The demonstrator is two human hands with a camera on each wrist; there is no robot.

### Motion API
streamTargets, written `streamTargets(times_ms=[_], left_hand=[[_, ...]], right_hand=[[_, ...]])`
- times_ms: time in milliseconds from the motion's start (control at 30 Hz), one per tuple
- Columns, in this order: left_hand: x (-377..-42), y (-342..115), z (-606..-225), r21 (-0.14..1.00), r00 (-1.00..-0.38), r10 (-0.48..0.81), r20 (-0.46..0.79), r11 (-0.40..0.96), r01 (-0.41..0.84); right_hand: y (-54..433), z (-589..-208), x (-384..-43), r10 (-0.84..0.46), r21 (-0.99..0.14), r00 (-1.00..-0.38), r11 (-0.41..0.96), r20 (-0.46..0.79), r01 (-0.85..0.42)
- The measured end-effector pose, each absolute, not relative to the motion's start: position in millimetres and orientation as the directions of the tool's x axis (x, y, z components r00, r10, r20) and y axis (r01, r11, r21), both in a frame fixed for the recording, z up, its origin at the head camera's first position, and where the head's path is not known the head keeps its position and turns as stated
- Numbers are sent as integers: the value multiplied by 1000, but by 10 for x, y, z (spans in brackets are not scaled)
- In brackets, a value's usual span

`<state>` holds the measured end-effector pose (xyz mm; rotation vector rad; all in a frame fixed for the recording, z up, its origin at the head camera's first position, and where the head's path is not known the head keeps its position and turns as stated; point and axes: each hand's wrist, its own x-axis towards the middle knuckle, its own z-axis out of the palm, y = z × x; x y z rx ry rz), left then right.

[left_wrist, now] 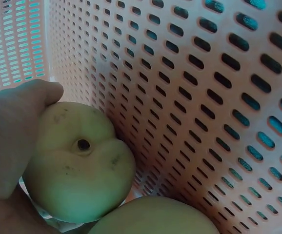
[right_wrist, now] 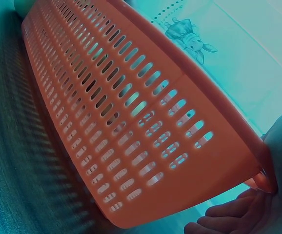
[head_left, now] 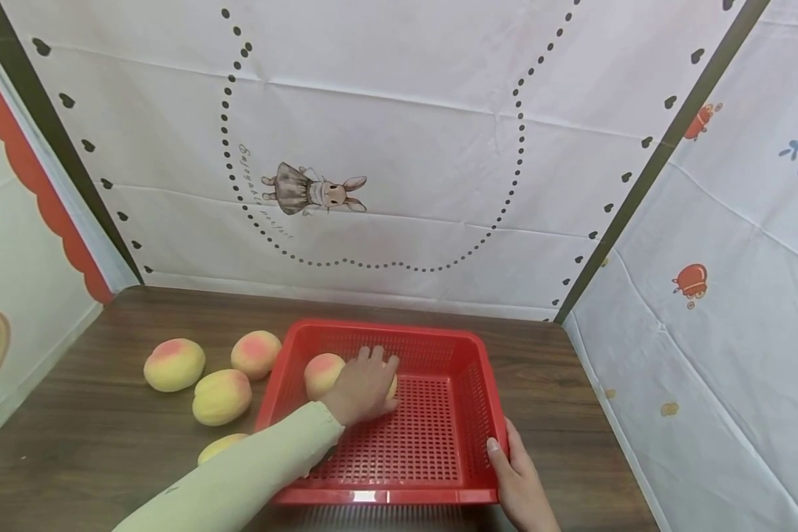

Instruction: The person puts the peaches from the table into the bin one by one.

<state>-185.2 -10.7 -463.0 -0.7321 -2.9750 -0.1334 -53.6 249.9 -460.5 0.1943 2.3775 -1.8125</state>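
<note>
A red plastic basket with slotted walls stands on the table. Inside it, my left hand grips a yellow peach with a pink blush, mostly covered by the hand in the head view. In the left wrist view this peach shows its stem hollow, thumb and fingers around its side. Just left of it in the basket lies another peach. My right hand holds the basket's right rim near the front corner, thumb on top. In the right wrist view its fingers curl beneath the rim.
Left of the basket, several peaches lie on the brown table: one at far left, one nearer, one by the rim, and one partly behind my left sleeve. White printed cloth walls the back and sides.
</note>
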Motion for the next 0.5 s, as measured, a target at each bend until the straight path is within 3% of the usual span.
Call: streamTargets(times_ms=[500], left_hand=[[-1808,-131,-4564,63,-888,451,85,888,456]], right_hand=[[2499,-4595,-543,17,-948,-981,255,-191,189]])
